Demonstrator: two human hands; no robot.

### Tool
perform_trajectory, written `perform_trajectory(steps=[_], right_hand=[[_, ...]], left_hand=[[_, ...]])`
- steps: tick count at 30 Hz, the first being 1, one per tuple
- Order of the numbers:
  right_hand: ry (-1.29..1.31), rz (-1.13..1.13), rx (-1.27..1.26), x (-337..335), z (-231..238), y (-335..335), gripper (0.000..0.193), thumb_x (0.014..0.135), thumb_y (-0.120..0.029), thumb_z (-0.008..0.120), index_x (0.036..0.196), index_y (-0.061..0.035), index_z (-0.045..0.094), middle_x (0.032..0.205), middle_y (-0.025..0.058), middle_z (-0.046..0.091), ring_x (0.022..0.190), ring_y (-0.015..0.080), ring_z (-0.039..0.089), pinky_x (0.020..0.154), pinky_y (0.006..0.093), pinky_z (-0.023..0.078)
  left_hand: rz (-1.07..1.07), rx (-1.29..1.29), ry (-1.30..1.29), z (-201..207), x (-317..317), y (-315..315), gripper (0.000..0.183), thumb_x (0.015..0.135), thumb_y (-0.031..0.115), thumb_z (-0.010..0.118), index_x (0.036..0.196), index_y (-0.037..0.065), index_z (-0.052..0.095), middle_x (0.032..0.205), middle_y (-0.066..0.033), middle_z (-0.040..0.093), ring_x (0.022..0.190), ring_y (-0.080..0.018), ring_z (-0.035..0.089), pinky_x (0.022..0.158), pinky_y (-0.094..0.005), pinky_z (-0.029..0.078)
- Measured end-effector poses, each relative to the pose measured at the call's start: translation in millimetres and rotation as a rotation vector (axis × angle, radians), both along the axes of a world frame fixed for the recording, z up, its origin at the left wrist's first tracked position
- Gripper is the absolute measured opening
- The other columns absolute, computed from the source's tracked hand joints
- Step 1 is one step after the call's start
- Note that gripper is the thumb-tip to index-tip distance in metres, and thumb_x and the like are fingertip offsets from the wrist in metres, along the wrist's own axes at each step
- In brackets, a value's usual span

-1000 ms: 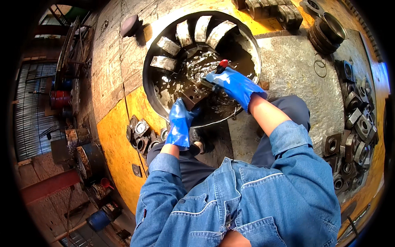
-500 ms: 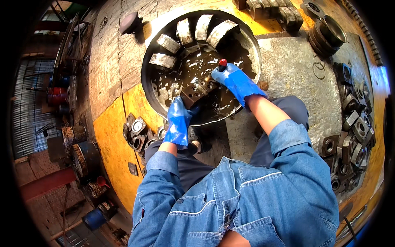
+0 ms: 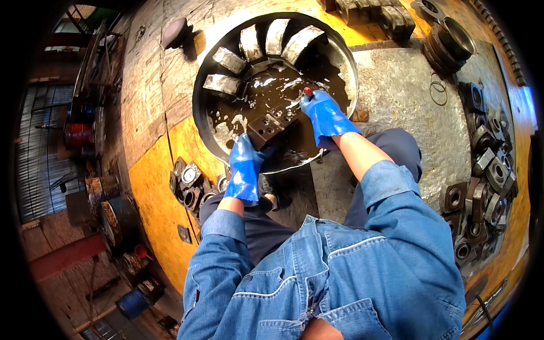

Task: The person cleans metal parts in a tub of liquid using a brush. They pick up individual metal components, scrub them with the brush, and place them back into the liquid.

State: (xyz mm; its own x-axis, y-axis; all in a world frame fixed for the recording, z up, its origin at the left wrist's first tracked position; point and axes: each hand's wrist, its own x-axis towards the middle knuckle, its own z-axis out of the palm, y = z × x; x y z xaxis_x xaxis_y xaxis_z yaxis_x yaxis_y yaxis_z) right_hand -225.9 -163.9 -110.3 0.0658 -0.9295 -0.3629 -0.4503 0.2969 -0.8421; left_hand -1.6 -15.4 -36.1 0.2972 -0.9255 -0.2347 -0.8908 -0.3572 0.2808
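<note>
A round metal pan (image 3: 352, 73) holds dark, oily liquid with pale foam on it. My left hand (image 3: 245, 167), in a blue rubber glove, grips the near-left end of a dark metal block (image 3: 264, 130) with several round holes, tilted over the liquid. Closed near the block's far right end is my right hand (image 3: 327, 116), gloved in blue too, around a tool with a red handle (image 3: 307, 91). The tool's working end is hidden. Along the pan's far inner wall stand several thick curved metal blocks (image 3: 277, 37), wet and shiny.
Metal parts with holes (image 3: 191, 173) lie left of the pan, and a larger pile (image 3: 493, 170) is at the right. Stacked metal rings (image 3: 449, 48) stand far right, near two thin rings (image 3: 438, 92). A dark knob-shaped piece (image 3: 177, 33) sits far left. Blocks (image 3: 391, 20) line the back.
My right hand has moved slightly right and nearer to me, away from the block, and the red handle has tipped. My left hand still holds the block in nearly the same place.
</note>
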Motion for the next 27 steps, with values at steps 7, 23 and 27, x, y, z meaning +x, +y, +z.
perform_trajectory(steps=[7, 23, 27], right_hand=[[-0.262, 0.125, 0.046, 0.0, 125.1, 26.9, 0.064, 0.104, -0.060, 0.055, 0.120, -0.0015, 0.075, 0.108, 0.0214, 0.076, 0.096, 0.0309, 0.070, 0.091, 0.0417, 0.051], [0.007, 0.449, 0.108, 25.0, 108.7, 24.8, 0.043, 0.089, -0.037, 0.068, 0.107, 0.0017, 0.076, 0.102, 0.0260, 0.075, 0.098, 0.0412, 0.073, 0.088, 0.0463, 0.056], [0.184, 0.515, 0.135, 10.7, 141.8, 25.2, 0.040, 0.089, -0.033, 0.068, 0.113, -0.0031, 0.078, 0.110, 0.0236, 0.077, 0.109, 0.0402, 0.074, 0.096, 0.0451, 0.058]], left_hand=[[0.013, 0.002, 0.013, -4.9, 8.6, 4.8, 0.071, 0.072, 0.049, 0.095, 0.113, 0.000, 0.063, 0.107, -0.0222, 0.076, 0.103, -0.0403, 0.073, 0.089, -0.0465, 0.058], [0.001, 0.036, 0.004, 12.6, -3.6, -0.1, 0.066, 0.077, 0.044, 0.092, 0.115, -0.004, 0.068, 0.108, -0.0260, 0.077, 0.104, -0.0432, 0.074, 0.091, -0.0471, 0.059], [0.020, 0.031, -0.010, 9.3, 3.6, 5.1, 0.066, 0.077, 0.043, 0.093, 0.116, -0.004, 0.069, 0.109, -0.0263, 0.077, 0.105, -0.0425, 0.074, 0.092, -0.0469, 0.059]])
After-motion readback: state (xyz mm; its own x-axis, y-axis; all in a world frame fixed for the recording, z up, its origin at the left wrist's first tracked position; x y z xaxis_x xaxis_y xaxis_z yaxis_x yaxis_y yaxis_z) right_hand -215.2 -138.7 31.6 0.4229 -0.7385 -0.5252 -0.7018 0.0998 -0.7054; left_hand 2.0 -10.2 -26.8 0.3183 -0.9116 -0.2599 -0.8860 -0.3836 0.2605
